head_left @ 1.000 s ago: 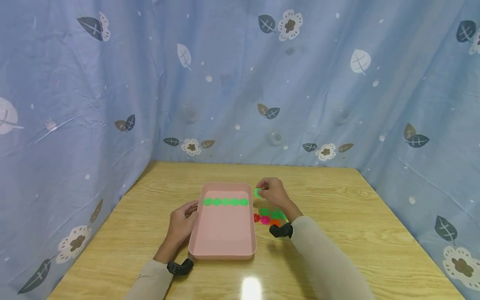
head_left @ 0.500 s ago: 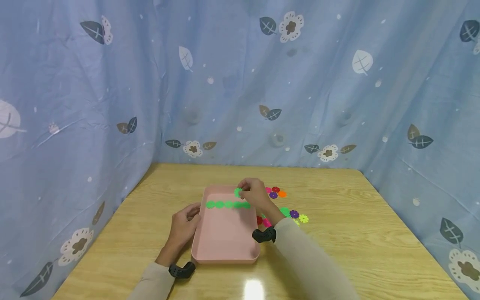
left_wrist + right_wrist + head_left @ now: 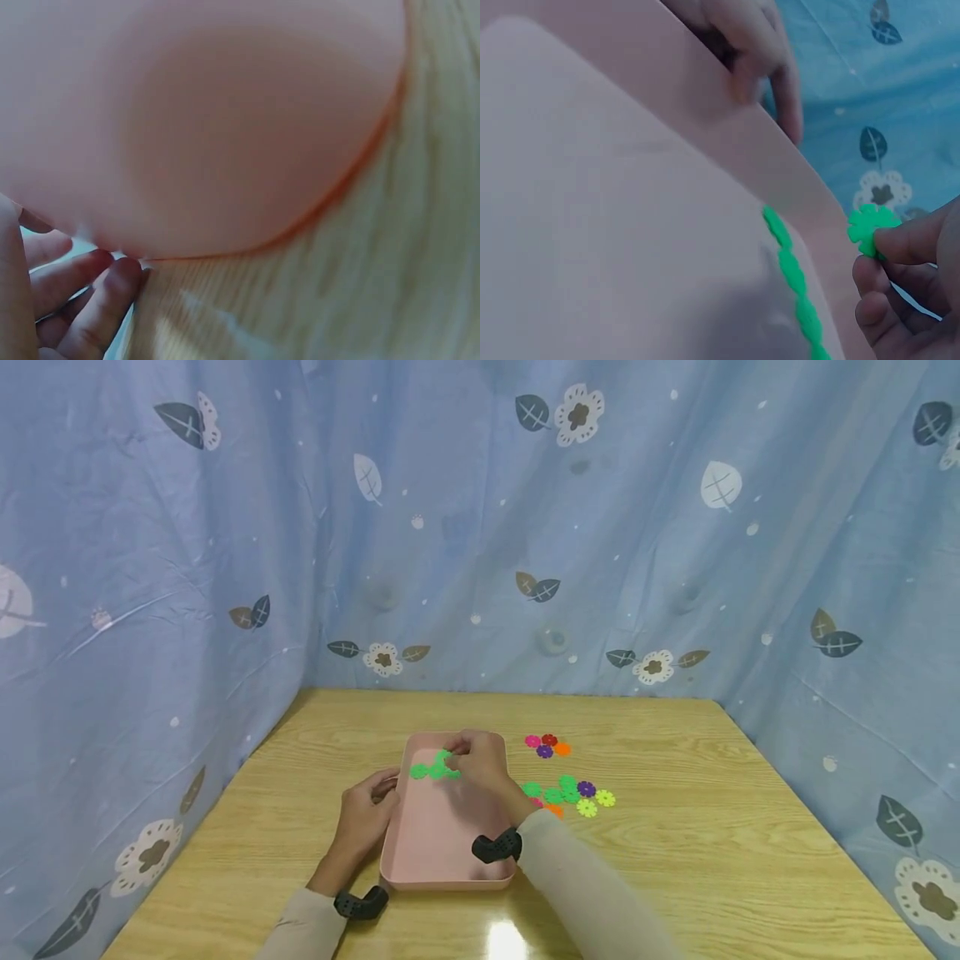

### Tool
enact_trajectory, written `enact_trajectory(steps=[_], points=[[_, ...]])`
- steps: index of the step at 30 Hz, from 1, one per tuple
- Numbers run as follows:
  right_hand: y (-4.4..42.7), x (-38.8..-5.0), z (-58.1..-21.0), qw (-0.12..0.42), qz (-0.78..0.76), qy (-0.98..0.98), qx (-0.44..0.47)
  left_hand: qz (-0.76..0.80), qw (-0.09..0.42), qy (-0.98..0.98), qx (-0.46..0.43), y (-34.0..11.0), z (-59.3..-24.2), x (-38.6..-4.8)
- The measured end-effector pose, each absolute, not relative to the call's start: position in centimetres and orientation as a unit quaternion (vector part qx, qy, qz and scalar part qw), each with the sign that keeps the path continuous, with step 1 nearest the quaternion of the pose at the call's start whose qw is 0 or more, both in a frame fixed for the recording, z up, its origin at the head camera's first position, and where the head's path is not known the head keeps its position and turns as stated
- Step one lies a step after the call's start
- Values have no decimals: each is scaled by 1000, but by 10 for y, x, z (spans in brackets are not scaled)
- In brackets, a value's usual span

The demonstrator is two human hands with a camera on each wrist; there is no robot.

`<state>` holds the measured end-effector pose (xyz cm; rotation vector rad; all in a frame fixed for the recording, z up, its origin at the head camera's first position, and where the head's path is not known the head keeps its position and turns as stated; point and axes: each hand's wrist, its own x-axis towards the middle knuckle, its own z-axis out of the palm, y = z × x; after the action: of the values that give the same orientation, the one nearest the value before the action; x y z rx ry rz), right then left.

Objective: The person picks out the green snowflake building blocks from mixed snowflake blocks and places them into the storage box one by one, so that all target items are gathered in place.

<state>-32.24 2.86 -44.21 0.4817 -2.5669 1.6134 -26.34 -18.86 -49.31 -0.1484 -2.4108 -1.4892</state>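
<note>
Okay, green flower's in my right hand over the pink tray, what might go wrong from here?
The right hand pinches the held flower near its edge, so it might slip. Setting it down might nudge the row of green flowers lying in the pink tray. The right sleeve looks close to the loose flowers on the table and might brush them.
</note>
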Motion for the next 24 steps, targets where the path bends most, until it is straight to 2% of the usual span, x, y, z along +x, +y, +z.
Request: enact_trajectory(steps=[8, 24], points=[[4, -319, -453, 0, 567, -807, 163, -501, 141, -852, -62, -190, -492, -262], [-3, -319, -471, 2, 539, -824, 173, -501, 135, -853, -61, -188, -488, -259]])
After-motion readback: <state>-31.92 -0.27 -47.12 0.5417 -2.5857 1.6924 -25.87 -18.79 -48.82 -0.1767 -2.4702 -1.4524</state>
